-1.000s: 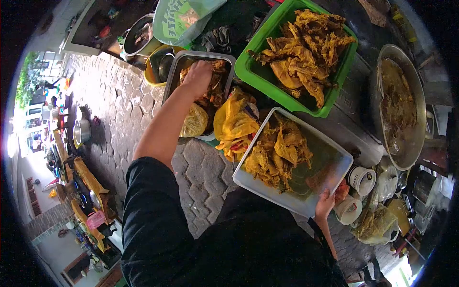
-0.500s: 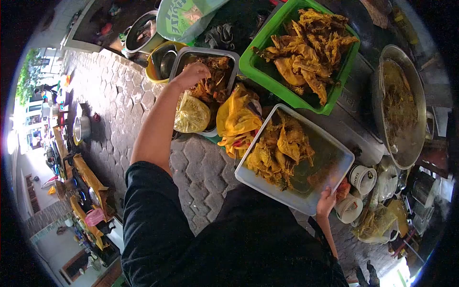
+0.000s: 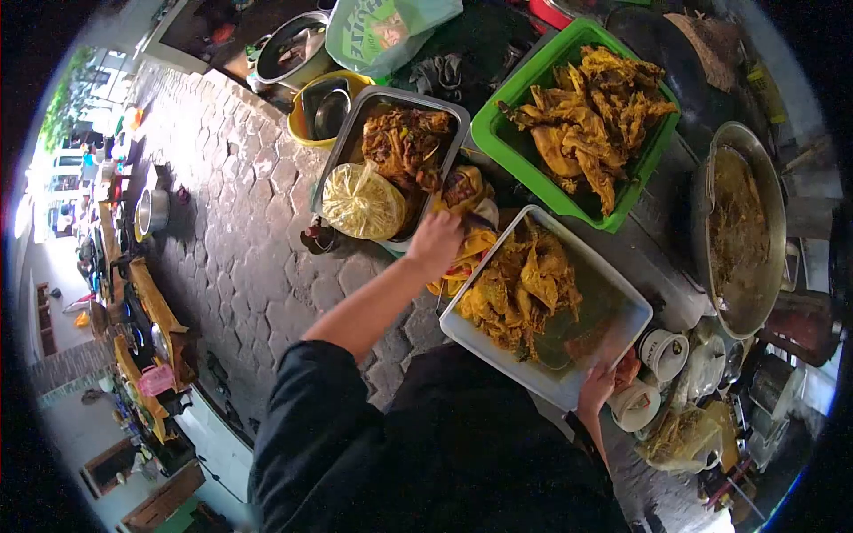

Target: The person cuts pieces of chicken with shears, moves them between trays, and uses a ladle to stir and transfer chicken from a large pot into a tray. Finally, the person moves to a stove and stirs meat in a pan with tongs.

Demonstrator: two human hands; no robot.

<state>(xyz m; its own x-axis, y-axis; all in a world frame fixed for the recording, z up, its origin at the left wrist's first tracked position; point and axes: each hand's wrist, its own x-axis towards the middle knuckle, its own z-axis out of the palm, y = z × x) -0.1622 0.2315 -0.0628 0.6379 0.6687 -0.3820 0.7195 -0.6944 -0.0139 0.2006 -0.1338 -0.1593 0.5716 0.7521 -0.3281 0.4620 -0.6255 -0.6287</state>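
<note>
Under the right hand [image 3: 595, 391] lay the near corner of a white tray [image 3: 619, 305]. That hand was clenched on the rim, thumb over the edge. The tray stood on the paved floor [image 3: 240, 240] right before the person. Yellow chicken pieces [image 3: 524, 284] were heaped toward the left hand [image 3: 435, 242], and brown liquid [image 3: 577, 342] pooled toward the right one. The left hand, fingers curled, rested at the opposite corner, over a crumpled yellow bag [image 3: 462, 189]. Whether it gripped the rim, the bag or a piece could not be told.

Beyond the left hand stood a steel pan [image 3: 342, 164] of darker fried pieces with a clear bag [image 3: 362, 202] lying in it. A green crate [image 3: 498, 133] of chicken sat beyond the tray. A wok [image 3: 742, 231] stood to the far right, and paper cups [image 3: 662, 353] just beside the right hand.

Judged from this layout, the tray would handle best if kept level with a firm grip at both opposite corners. The meat weighted one end, and the pooled liquid would run toward whichever corner dipped. The bag pressing against the rim was best kept out from under the fingers.
</note>
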